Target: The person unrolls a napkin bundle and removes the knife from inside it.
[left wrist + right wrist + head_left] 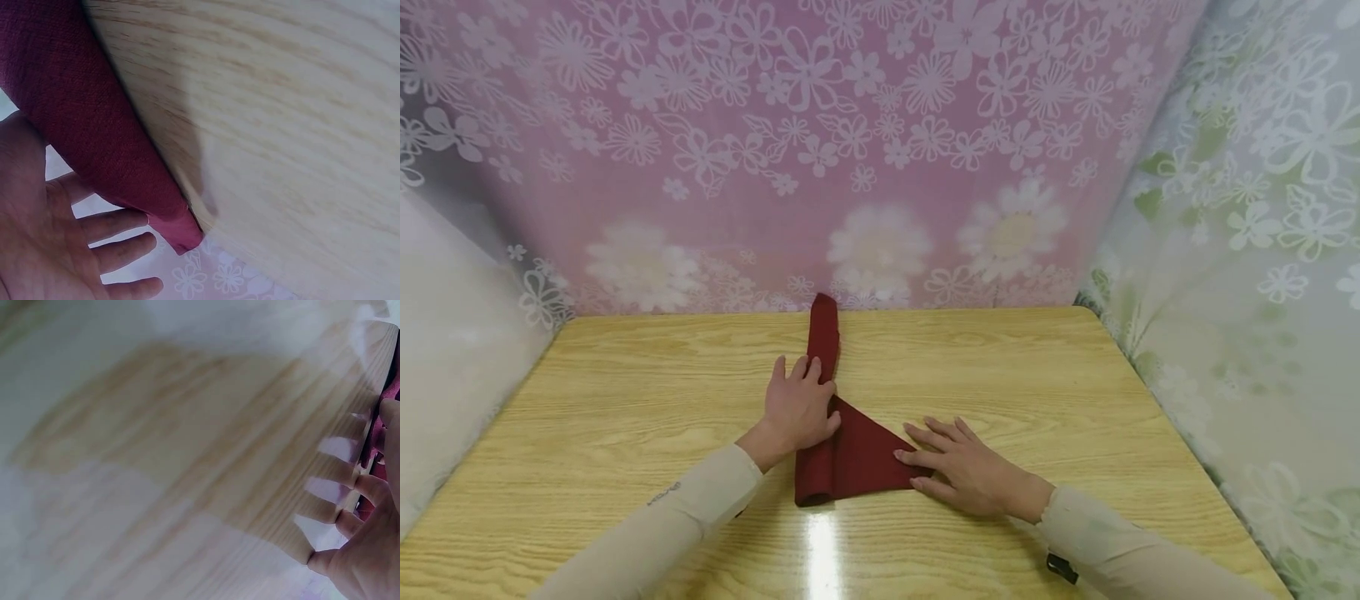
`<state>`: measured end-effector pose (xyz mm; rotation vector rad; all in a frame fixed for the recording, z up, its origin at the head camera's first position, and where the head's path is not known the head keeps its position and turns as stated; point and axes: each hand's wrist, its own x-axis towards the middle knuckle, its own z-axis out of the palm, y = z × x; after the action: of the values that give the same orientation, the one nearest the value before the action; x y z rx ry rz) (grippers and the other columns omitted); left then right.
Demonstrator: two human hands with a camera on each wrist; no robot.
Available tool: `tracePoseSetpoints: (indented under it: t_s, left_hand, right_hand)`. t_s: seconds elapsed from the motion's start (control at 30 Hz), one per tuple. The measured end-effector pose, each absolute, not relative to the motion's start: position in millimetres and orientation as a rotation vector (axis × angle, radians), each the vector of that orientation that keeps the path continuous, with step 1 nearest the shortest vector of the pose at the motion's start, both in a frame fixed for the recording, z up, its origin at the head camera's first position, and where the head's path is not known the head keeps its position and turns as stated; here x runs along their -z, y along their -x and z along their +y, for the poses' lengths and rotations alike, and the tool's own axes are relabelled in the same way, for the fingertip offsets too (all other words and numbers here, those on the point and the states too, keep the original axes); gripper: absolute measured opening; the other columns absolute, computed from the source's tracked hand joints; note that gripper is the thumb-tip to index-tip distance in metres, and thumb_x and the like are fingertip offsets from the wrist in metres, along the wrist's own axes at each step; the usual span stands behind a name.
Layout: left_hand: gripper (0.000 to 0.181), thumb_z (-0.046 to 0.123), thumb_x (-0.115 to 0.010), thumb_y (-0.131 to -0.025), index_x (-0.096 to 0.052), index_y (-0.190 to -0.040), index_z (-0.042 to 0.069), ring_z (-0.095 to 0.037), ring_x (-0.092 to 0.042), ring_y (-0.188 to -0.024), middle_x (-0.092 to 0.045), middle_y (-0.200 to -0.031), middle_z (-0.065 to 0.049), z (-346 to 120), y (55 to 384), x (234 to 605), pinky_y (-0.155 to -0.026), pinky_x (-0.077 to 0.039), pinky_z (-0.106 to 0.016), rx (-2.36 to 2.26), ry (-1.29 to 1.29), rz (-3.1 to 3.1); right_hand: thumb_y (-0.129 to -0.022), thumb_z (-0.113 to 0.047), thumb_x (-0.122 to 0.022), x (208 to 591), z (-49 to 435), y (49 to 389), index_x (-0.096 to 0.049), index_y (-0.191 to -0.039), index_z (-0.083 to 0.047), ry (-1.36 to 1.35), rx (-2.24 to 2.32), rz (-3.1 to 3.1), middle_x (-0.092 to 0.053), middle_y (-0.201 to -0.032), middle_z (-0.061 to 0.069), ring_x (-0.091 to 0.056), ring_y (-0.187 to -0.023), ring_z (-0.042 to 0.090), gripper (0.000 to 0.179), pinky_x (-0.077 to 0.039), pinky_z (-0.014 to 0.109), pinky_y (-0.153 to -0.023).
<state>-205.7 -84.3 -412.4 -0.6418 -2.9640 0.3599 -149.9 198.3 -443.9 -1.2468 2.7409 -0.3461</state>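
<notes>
A dark red cloth (872, 454) lies on the table, partly rolled into a long narrow tube whose far end reaches the table's back edge. The flat part forms a triangle pointing right. Across the middle of the roll rests my left hand (797, 408); in the left wrist view its loosely extended fingers lie alongside the rolled cloth (94, 112). My right hand (966, 471) lies spread over the triangle's right tip, fingertips on the fabric and the tip itself hidden. At the right edge of the right wrist view, the fingers touch the surface beside a sliver of red.
The wood-grain table (647, 400) has rounded back corners. Behind it hangs a pink floral curtain (760, 167), with a pale floral sheet (1247, 333) along the right side and a whitish one (460, 350) on the left. Light glares off the front of the tabletop.
</notes>
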Motion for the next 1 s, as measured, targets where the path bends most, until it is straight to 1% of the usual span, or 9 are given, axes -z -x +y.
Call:
tracePoseSetpoints:
  t_s: [0.17, 0.3, 0.53, 0.73, 0.9, 1.0]
  left_hand:
    - [0.045, 0.045, -0.056, -0.088, -0.066, -0.124, 0.02, -0.034, -0.038, -0.131, -0.045, -0.142, -0.016, -89.7, 204.8, 409.6, -0.104, -0.023, -0.06, -0.313, 0.647, -2.991]
    - [0.044, 0.044, -0.056, -0.089, -0.065, -0.124, 0.02, -0.033, -0.037, -0.131, -0.045, -0.142, -0.016, -94.3, 203.2, 407.7, -0.105, -0.022, -0.06, -0.304, 0.66, -2.975]
    - [0.046, 0.046, -0.054, -0.09, -0.063, -0.127, 0.021, -0.032, -0.036, -0.132, -0.045, -0.142, -0.016, -101.7, 201.4, 405.3, -0.105, -0.023, -0.059, -0.356, 0.683, -2.939]
    - [0.046, 0.046, -0.054, -0.091, -0.062, -0.13, 0.022, -0.032, -0.035, -0.133, -0.044, -0.143, -0.015, -107.4, 199.4, 403.3, -0.106, -0.022, -0.059, -0.314, 0.679, -2.964]
    - [0.046, 0.048, -0.054, -0.091, -0.062, -0.13, 0.024, -0.032, -0.036, -0.133, -0.044, -0.143, -0.014, -112.1, 199.9, 401.7, -0.106, -0.023, -0.059, -0.294, 0.677, -2.964]
    - [0.046, 0.047, -0.054, -0.092, -0.062, -0.13, 0.023, -0.032, -0.037, -0.133, -0.043, -0.143, -0.015, -115.5, 199.9, 402.5, -0.105, -0.024, -0.059, -0.279, 0.685, -2.954]
  right_hand:
    - [-0.101, -0.048, -0.039, 444.7, 198.4, 150.4, -0.044, -0.144, -0.031, 1.227, 0.337, 2.724, -0.024, -0.156, 0.002, -0.017, -0.142, 0.031, 0.047, -0.015, 0.064, -0.107]
    - [-0.101, -0.048, -0.039, 445.8, 198.3, 150.4, -0.044, -0.145, -0.031, 1.235, 0.343, 2.727, -0.024, -0.156, 0.002, -0.017, -0.142, 0.031, 0.047, -0.015, 0.064, -0.107]
    - [-0.101, -0.046, -0.041, 446.5, 197.5, 151.1, -0.046, -0.144, -0.03, 1.259, 0.365, 2.738, -0.027, -0.155, 0.003, -0.019, -0.142, 0.032, 0.046, -0.016, 0.065, -0.106]
    - [-0.101, -0.045, -0.042, 447.5, 197.0, 151.2, -0.046, -0.144, -0.029, 1.269, 0.378, 2.734, -0.027, -0.155, 0.003, -0.019, -0.142, 0.032, 0.046, -0.016, 0.066, -0.105]
    - [-0.101, -0.045, -0.042, 446.0, 197.5, 150.5, -0.045, -0.144, -0.029, 1.257, 0.375, 2.728, -0.027, -0.155, 0.003, -0.019, -0.142, 0.032, 0.046, -0.015, 0.066, -0.106]
    - [-0.101, -0.045, -0.041, 445.6, 197.4, 150.6, -0.045, -0.144, -0.029, 1.254, 0.37, 2.726, -0.026, -0.155, 0.003, -0.019, -0.142, 0.032, 0.046, -0.014, 0.066, -0.106]
